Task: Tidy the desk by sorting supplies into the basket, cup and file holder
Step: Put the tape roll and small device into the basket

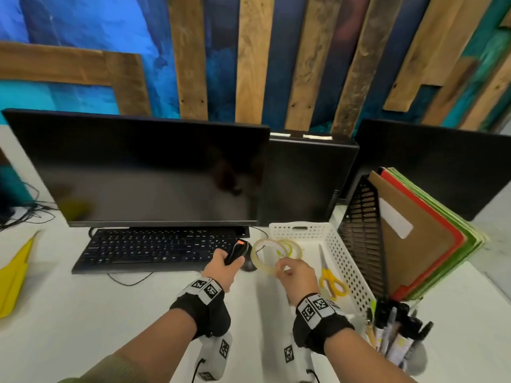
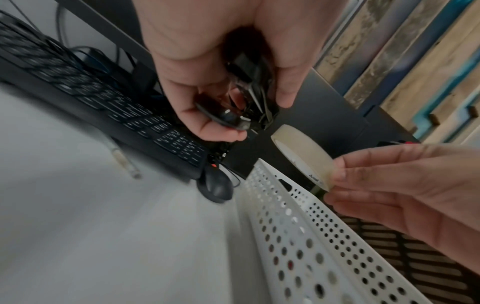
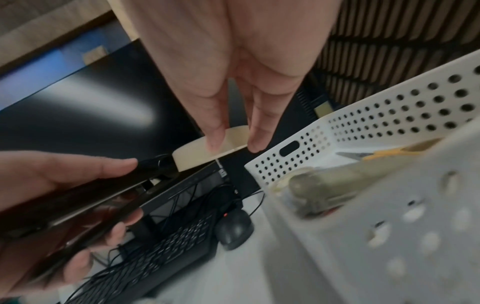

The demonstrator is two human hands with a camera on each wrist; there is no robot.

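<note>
Behind the white desk (image 1: 110, 313) rises a wall of painted blue and bare wooden planks (image 1: 249, 59). Two dark monitors stand along the desk's back edge, a large one (image 1: 143, 172) at the left and another (image 1: 437, 167) at the right corner, with a black computer case (image 1: 307, 181) between them. One black keyboard (image 1: 154, 250) lies under the large monitor, and one black mouse (image 2: 217, 187) sits just beside its right end. Bare desk runs wide along the front edge and between keyboard and basket.

One white perforated basket (image 1: 345, 261) sits right of the mouse; inside lie one pair of yellow-handled scissors (image 1: 331, 280) and at least one thin tape ring (image 1: 290, 246). Just beside the basket's right wall stands one black file holder (image 1: 362, 230) with brown, red and green folders (image 1: 414, 239). One clear cup (image 1: 395, 338) of pens stands at the front right. Yellow paper (image 1: 16, 272) lies at the left edge.

Left hand (image 1: 224, 268) curls round a black stapler (image 1: 235, 252), raised above the keyboard's right end. Right hand (image 1: 297, 275) pinches a roll of clear tape (image 1: 262, 255) between thumb and fingers (image 3: 217, 127), holding it on edge over the basket's left rim.
</note>
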